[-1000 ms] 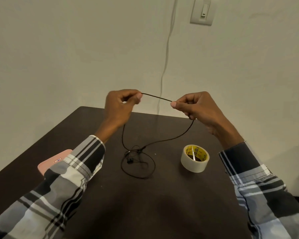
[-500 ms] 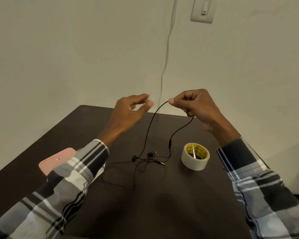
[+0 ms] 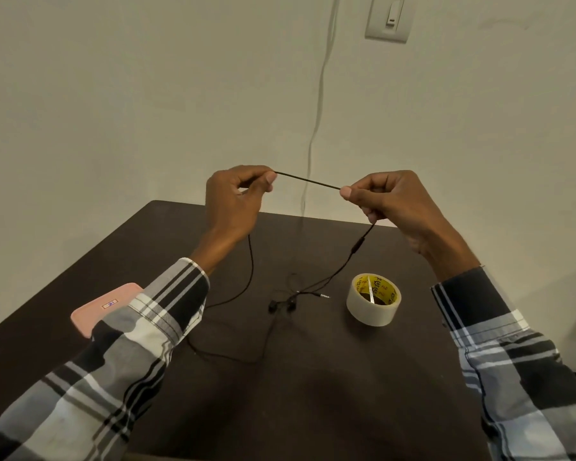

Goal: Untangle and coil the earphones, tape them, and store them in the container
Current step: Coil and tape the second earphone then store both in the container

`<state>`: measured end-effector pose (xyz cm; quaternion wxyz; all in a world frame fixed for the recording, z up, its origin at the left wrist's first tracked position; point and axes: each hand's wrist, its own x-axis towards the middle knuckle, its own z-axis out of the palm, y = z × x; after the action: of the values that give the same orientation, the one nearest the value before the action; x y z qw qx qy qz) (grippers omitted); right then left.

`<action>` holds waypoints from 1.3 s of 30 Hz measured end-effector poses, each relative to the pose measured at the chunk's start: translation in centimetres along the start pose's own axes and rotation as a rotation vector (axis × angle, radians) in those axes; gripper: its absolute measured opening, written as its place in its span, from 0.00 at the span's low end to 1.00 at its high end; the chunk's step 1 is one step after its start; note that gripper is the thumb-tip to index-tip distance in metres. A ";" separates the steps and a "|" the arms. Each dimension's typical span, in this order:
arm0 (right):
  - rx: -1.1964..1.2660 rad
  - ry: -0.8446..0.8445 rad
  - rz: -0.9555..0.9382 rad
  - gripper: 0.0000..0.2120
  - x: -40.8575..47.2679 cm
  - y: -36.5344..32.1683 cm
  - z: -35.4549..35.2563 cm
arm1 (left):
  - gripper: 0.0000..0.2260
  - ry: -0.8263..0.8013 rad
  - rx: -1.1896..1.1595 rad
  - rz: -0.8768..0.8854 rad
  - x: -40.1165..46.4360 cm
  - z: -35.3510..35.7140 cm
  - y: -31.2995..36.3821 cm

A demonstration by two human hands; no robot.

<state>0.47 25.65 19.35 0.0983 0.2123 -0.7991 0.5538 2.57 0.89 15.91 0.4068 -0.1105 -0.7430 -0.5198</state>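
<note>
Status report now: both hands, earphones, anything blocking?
Left hand and right hand each pinch the earphone cable, taut between them. Earbuds still on table, not coiled. Tape roll untouched, nothing blocking.

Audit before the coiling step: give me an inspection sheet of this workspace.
Surface: dark table, against a pale wall.
Job's things: black earphones, one stretch taut between both hands, the rest loose on the table; tape roll lying flat.
Clutter: pink flat object, partly behind the left sleeve.
Hands: left hand and right hand each pinch the cord.
Cables: white wire down the wall.
Surroundings: wall switch.
</note>
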 end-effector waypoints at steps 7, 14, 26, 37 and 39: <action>0.118 0.046 0.010 0.09 0.2 1.0 -0.3 | 0.06 0.033 0.020 -0.190 0.3 -1.0 -1.5; 0.124 -0.045 0.006 0.10 0.4 0.7 3.0 | 0.14 -0.327 0.013 -0.086 -1.2 1.3 0.5; 0.097 -0.005 0.112 0.11 0.0 2.3 0.7 | 0.05 0.044 -0.061 -0.107 1.2 -0.2 -0.3; 0.147 -0.044 0.101 0.09 0.1 2.1 1.9 | 0.21 -0.417 0.156 -0.145 -0.7 0.6 -1.2; 0.152 -0.061 0.086 0.08 0.2 1.7 2.5 | 0.21 -0.489 0.111 -0.114 -1.1 1.7 -0.3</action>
<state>-0.29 23.82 17.14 0.0340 0.2015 -0.7658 0.6097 2.26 2.49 14.73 0.1904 -0.1682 -0.8519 -0.4580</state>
